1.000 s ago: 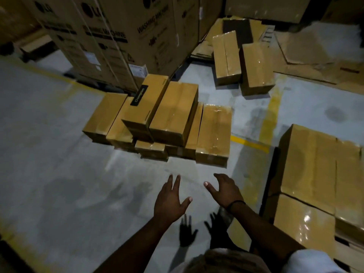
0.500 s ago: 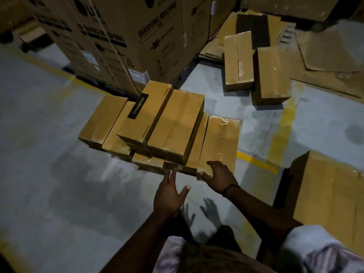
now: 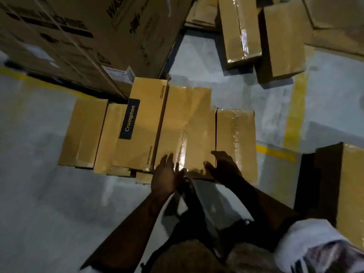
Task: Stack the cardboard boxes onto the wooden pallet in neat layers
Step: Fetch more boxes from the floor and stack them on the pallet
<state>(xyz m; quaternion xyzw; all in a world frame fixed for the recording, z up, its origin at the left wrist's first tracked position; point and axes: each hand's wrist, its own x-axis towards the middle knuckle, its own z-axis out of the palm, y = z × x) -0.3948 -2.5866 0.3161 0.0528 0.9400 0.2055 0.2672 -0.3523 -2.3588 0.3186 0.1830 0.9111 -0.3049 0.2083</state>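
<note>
**Cardboard boxes (image 3: 177, 125) in a low stack on the floor, both hands at the top one**

Piled two layers deep on the grey concrete floor (image 3: 39, 194), just in front of the big washing-machine cartons (image 3: 88, 36). On the upper layer, side by side and touching: a Crompton-labelled box (image 3: 143, 123) to the left, a taped box (image 3: 189, 119) to the right. Beneath, more boxes sticking out on both sides.

Reaching forward and down with both bare forearms to the near end of the taped box. Left hand (image 3: 167, 174) at the near left corner, fingers straight and slightly spread, pointing away; released, gripping nothing. Right hand (image 3: 224, 168) at the near right corner, thumb stretched toward the top face, fingers at the right edge, by the gap beside the lower box (image 3: 236, 138). Too blurred and dark to tell whether clamped on the taped box or merely laid against it.

Farther back, two more boxes (image 3: 240, 30) on the floor. At right, another stack (image 3: 350, 184), close to a yellow floor line (image 3: 295, 115).
</note>
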